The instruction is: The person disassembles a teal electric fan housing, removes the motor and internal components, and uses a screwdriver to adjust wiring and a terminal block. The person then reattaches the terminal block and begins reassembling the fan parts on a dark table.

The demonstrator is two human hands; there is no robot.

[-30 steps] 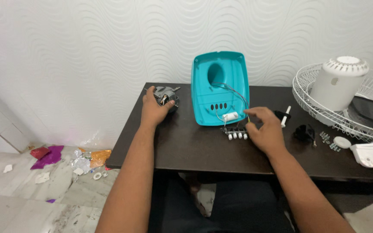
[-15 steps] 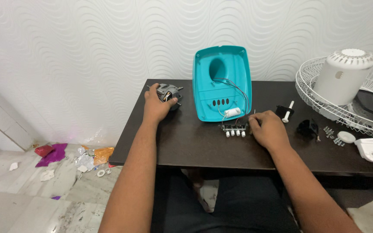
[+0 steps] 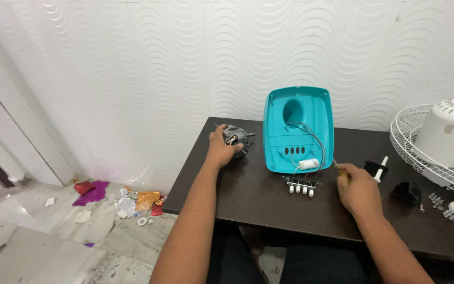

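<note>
Head view: a person sat at a dark table [image 3: 269, 205] against a white wavy wall, both bare arms stretched forward. The left hand [image 3: 222, 149] lay over a small grey motor [image 3: 236, 138] at the table's 10 o'clock corner, fingers curled around its near side; the motor's thin shaft stuck out toward 3 o'clock, so its long axis ran roughly across the table. The right hand [image 3: 357, 188] rested at about 4 o'clock from a teal housing [image 3: 298, 129], closed narrowly around a slim tool [image 3: 341, 167] with a yellowish handle, whose tip pointed up toward 11 o'clock. The housing lay hollow side up in the middle of the table, its long axis running from 6 to 12 o'clock, rounded end toward the wall, with thin wires looping down to a white capacitor [image 3: 308, 164] at its near edge. Just below, at 6 o'clock from the housing, sat a switch block [image 3: 301, 185] with a row of white buttons. A white wire grille [image 3: 421, 150] and a white cover [image 3: 452, 131] stood at 3 o'clock. Scraps littered the floor [image 3: 53, 231] at 8 o'clock.
</note>
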